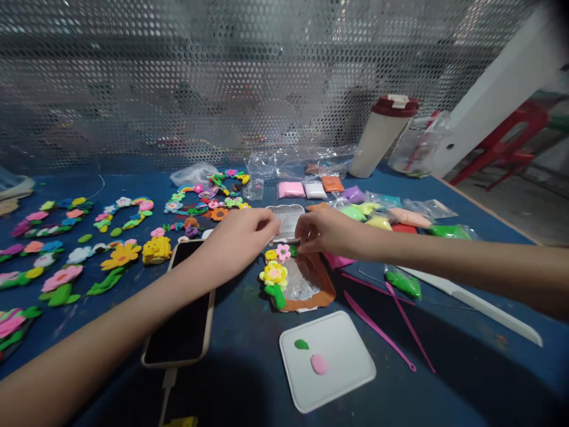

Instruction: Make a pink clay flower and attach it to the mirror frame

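Observation:
My left hand (242,237) is closed, thumb and fingers drawn together just above the top left of a brown clay frame (328,290). Opposite it, my right hand (326,234) pinches at the frame's top edge, beside a small green clay piece (293,252); what lies between its fingertips is hidden. On the frame's left side are a yellow clay flower (274,274) with a green stem, a small yellow figure (271,255) and a pink flower (283,253). A silvery mesh piece (287,220) lies behind, between my hands.
A white tray (347,382) with green and pink clay blobs lies in front. Pink modelling tools (377,329) and a white knife-like strip (480,302) are at right. A phone (178,326) lies under my left forearm. Clay packets (411,217), decorated frames (124,213) and a tumbler (380,139) stand around.

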`<state>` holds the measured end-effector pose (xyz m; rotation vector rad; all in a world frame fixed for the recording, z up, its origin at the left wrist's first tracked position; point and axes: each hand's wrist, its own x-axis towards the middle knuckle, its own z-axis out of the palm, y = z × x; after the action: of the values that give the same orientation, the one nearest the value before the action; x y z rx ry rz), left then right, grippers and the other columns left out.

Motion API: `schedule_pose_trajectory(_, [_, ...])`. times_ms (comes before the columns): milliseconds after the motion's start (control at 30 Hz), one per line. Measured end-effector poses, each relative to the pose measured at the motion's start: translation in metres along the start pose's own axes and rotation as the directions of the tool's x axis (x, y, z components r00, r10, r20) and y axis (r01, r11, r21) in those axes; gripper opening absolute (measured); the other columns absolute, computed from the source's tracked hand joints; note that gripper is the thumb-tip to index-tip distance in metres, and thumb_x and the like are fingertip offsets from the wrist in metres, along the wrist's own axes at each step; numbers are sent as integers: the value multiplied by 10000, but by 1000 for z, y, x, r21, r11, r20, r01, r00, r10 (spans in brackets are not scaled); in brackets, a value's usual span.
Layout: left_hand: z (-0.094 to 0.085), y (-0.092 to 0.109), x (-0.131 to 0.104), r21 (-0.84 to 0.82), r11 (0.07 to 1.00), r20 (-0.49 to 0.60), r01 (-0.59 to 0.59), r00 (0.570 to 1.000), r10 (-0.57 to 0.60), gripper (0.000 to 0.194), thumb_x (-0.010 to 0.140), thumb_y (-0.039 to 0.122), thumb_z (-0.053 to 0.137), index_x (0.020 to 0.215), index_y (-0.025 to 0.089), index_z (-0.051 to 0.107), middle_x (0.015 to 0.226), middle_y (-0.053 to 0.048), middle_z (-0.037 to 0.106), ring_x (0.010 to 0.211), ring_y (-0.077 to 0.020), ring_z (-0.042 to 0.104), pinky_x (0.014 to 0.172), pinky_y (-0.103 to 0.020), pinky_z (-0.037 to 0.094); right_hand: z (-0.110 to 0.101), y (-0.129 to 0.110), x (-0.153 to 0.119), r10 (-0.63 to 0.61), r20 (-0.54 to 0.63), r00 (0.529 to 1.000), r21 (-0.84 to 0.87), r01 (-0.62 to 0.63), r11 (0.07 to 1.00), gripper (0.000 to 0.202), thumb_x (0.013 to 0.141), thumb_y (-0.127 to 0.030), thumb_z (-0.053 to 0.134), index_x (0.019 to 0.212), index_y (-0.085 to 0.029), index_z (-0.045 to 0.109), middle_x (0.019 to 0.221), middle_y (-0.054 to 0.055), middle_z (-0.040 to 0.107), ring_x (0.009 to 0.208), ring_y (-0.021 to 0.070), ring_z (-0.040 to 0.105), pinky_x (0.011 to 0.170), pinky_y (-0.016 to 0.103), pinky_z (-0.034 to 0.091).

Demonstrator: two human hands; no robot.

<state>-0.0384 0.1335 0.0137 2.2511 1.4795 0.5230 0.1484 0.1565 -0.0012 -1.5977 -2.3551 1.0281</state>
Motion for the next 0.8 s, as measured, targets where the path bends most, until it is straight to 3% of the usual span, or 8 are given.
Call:
schedule_pose_trajectory(133, [2, -2, 0, -4, 1000, -8, -1, 1000, 1, 270, 843, 296, 424, 646, 188, 574, 632, 22, 587, 628, -143, 523, 546, -263, 292, 16, 6, -8, -216, -93, 972, -166, 199, 966, 191, 689, -43, 634, 833, -162, 591, 821, 39, 598, 747, 180, 543, 648, 280, 379])
schedule_pose_trajectory(267, [3, -4, 0, -4, 1000, -12, 7, 1000, -7, 262, 844, 286, 425, 654, 191, 577, 647, 22, 594, 641, -144, 529, 559, -265, 297, 30, 14, -9, -318, -139, 938, -241, 280, 929, 145, 756, -43, 541, 854, -145, 579, 860, 60, 572, 754, 172, 527, 651, 274, 381])
schedule_pose_trajectory(800, [5, -6, 2, 37, 999, 0, 5, 1000, -5, 270, 856, 285, 400, 646, 193, 542, 634, 24, 570, 624, -144, 512, 565, -262, 299, 41, 24, -6, -393, -266, 880, -252, 330, 910, 82, 785, -92, 541, 802, -169, 514, 803, 24, 534, 661, 131, 483, 576, 240, 357])
